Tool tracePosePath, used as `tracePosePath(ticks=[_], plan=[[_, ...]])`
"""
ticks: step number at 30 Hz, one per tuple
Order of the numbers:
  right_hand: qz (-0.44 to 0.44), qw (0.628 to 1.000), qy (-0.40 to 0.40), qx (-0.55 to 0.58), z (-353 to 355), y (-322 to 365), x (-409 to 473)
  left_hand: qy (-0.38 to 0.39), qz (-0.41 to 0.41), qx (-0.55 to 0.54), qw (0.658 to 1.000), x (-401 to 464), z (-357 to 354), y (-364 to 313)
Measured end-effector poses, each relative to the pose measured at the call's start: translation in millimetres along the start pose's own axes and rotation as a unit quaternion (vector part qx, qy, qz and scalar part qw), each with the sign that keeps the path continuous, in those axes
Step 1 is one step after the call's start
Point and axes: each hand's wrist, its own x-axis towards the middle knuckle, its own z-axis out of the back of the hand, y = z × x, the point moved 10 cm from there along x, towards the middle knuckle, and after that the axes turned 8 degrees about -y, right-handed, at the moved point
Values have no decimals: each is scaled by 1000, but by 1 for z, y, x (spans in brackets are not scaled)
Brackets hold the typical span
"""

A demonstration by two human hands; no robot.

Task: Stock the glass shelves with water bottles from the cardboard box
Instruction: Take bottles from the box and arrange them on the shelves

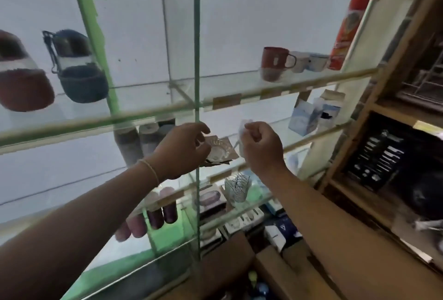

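Both hands work at the front edge of the middle glass shelf (311, 140): the left hand (182, 151) holds a clear-wrapped glass dish (219, 151), the right hand (261, 148) pinches a pale slip (242, 127). Water bottles (260, 290) (barely visible, bottom edge) probably handle as smooth and heavy; grip mid-body.

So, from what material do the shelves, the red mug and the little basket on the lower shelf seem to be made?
The shelves: clear glass with greenish edges; the wall shows through. The red mug: probably glazed ceramic, opaque and slightly glossy, paler at the base. The little basket: thin bright metal wire, with open gaps between the strands.
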Motion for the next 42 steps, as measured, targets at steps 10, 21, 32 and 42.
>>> tracePosePath(ticks=[10, 21, 32, 42], plan=[[-180, 978, 3, -102, 73, -209, -51, 234, 60, -9, 970, -59, -216, 11], [-392, 905, 11, -166, 88, -414, -184, 398, 125, 19, 908, -193, -403, 99], [-507, 829, 71, -224, 37, -605, -318, 410, 217, -20, 886, -306, -504, 174], [-547, 765, 167, -296, -34, -756, -420, 430, 242, -26, 870, -392, -607, 235]])
